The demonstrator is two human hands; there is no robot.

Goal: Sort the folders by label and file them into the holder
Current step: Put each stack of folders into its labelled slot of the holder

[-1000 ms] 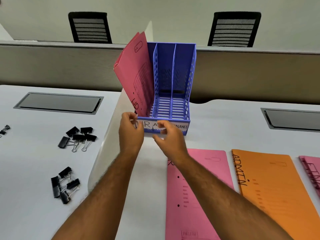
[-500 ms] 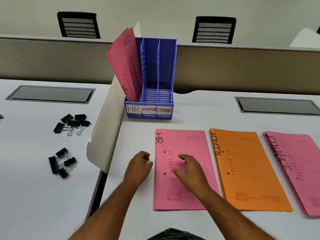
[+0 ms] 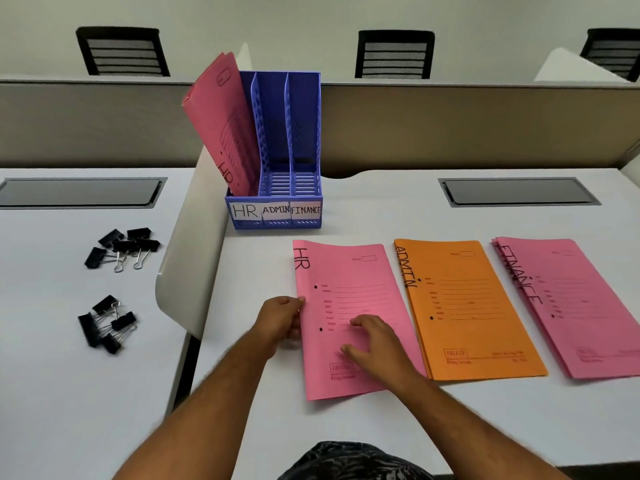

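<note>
Holder (image 3: 304, 133): moulded blue plastic, perforated walls, slatted floor, slight sheen; white paper labels on front lip. Pink HR folder (image 3: 349, 306), orange ADMIN folder (image 3: 474, 306), pink FINANCE folder (image 3: 581, 306), filed pink folder (image 3: 221, 126): thin matt card, smooth, black marker lettering. Desk (image 3: 381, 427): smooth white laminate, matt. Binder clips (image 3: 121, 245): black painted bodies, bright wire-metal handles. Cable hatch (image 3: 519, 192): dull grey, metal-look rim. Chair backs (image 3: 394, 53): black mesh with plastic frame. Partition (image 3: 485, 126): beige, cloth-like.
</note>
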